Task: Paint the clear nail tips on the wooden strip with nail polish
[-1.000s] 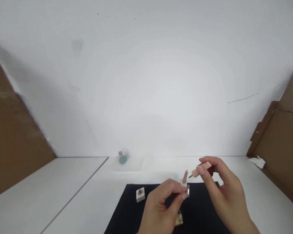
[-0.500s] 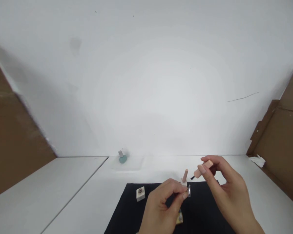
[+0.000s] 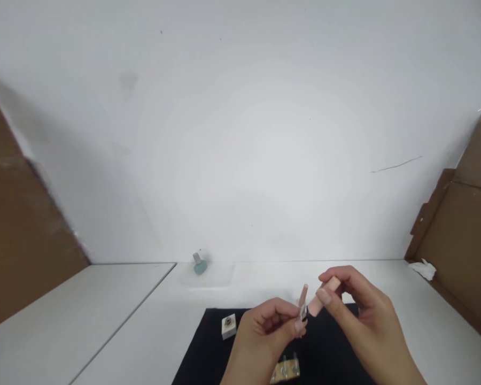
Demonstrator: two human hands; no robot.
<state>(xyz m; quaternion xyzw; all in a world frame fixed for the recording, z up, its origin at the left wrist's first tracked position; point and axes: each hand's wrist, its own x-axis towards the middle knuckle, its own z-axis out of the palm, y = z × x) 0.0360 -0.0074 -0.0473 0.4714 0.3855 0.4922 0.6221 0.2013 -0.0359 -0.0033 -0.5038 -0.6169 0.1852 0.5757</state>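
My left hand [image 3: 264, 331] is closed, pinching a small clear false nail [image 3: 303, 311] that its fingers partly hide. My right hand [image 3: 356, 305] is closed around the pink cap [image 3: 324, 297] of a nail polish brush, tilted down to the left. The dark brush end is at the false nail; whether they touch I cannot make out. Just behind my left fingertips stands a bottle with a slim pink cap [image 3: 303, 294], its lower part hidden. An uncapped pale square bottle [image 3: 229, 326] stands to the left of my left hand.
A yellowish block with several clear pegs [image 3: 286, 370] lies on the black mat [image 3: 208, 342], near the bottom edge. At the back left is a teal bottle with a grey cap [image 3: 200, 266]. White crumpled tissue [image 3: 424, 269] lies by the right cardboard wall [image 3: 460, 230].
My right hand has moved left and down, bringing the brush to the false nail in my left hand. The pegged block shows more fully. The view has tilted slightly.
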